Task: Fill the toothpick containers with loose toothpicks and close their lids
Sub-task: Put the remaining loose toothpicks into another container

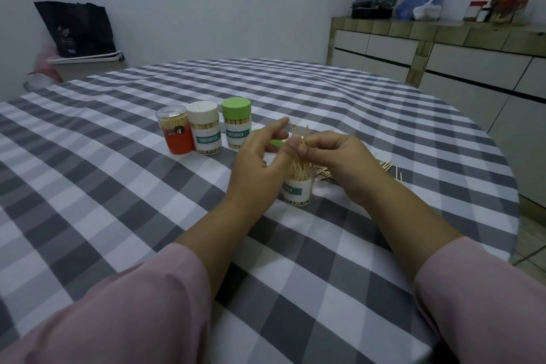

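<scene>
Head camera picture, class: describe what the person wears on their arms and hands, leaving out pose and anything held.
Both arms wear loose, pale pink long sleeves, the left sleeve and right sleeve pushed back so the forearms show. The left hand and right hand are bare: no gloves, and no rings, watch or bracelets can be seen.

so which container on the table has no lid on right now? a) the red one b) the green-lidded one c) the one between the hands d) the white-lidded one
c, the open container between the hands shows bare toothpick tips at its top, while the three containers behind it are capped.
</scene>
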